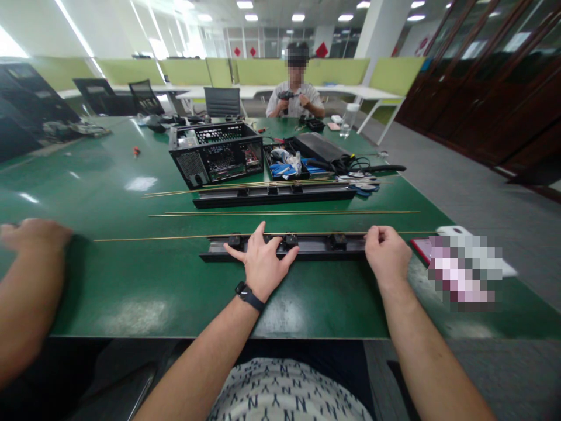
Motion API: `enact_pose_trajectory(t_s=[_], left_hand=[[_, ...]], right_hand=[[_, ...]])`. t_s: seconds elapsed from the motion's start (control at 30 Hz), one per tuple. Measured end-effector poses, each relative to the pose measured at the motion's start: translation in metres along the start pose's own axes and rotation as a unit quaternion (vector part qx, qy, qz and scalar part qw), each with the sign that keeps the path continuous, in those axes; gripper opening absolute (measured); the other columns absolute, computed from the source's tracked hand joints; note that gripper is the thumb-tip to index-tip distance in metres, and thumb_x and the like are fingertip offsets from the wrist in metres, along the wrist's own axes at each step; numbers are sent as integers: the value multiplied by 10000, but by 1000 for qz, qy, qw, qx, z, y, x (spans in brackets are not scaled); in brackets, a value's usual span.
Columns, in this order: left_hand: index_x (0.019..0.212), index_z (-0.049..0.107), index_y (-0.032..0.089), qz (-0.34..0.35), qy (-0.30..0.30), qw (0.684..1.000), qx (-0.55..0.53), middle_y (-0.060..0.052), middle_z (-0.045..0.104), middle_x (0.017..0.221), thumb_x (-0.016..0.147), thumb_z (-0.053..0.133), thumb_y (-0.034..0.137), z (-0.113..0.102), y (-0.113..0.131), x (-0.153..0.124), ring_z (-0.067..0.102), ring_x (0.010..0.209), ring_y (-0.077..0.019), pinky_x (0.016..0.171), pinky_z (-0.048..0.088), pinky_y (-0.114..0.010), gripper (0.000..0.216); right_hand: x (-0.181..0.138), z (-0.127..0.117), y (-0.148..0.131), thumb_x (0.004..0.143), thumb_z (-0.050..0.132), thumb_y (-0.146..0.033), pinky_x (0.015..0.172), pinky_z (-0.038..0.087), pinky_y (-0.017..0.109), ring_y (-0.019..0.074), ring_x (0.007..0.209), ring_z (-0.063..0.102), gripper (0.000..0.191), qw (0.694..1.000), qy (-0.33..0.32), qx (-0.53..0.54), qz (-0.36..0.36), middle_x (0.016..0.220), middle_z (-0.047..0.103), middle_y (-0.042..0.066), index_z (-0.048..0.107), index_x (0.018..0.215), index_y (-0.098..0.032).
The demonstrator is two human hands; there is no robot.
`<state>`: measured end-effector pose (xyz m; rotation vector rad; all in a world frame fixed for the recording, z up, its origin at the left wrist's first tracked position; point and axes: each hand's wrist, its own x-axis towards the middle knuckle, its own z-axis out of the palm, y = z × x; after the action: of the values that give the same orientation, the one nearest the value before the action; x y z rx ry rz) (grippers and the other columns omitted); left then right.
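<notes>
My left hand [262, 260] lies spread on a long black rail [315, 247] with several small black clips, fingers apart and pressing its top. At the rail's right end my right hand [386, 252] is curled, fingertips gripping the edge. A thin brass rod [175, 237] runs along the rail's far side, just beyond my fingers. Further back lie another brass rod [284, 213] and a second black rail [274, 196] with more rods on it.
An open black computer case [214, 153] and a tray of blue parts [289, 164] stand behind the rails. Another person's arm [26, 280] rests at the left table edge. A person [295, 96] sits at the far end. A blurred object [464, 269] lies at right.
</notes>
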<state>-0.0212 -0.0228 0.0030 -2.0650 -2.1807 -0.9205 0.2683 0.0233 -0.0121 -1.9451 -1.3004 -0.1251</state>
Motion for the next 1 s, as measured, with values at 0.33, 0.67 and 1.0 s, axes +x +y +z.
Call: enact_pose_trajectory(t_s=[0.33, 0.67, 1.0], left_hand=[[1087, 857, 347, 1, 3, 1000, -1, -111, 502, 1699, 947, 739, 592, 0, 0, 0, 552, 1456, -445, 1184, -97, -915, 305], [1082, 862, 346, 0, 5, 1000, 1, -126, 498, 1700, 941, 756, 600, -1, 1, 0, 555, 1459, -425, 1184, -78, -915, 309], [1092, 864, 357, 1, 6, 1000, 3, -131, 492, 1703, 938, 759, 606, 2, 0, 0, 550, 1462, -429, 1168, -82, -928, 311]], right_hand=[[-3, -1, -3, 1000, 487, -466, 759, 405, 364, 265, 805, 655, 363, 999, -35, 8, -18, 817, 752, 98, 724, 869, -225], [-6, 4, -4, 1002, 517, -497, 774, 442, 353, 257, 820, 706, 363, 997, -29, 47, -61, 831, 780, 84, 743, 927, -223], [-7, 3, -9, 1002, 501, -474, 782, 455, 358, 260, 805, 721, 345, 997, -37, 28, -66, 819, 782, 81, 723, 904, -228]])
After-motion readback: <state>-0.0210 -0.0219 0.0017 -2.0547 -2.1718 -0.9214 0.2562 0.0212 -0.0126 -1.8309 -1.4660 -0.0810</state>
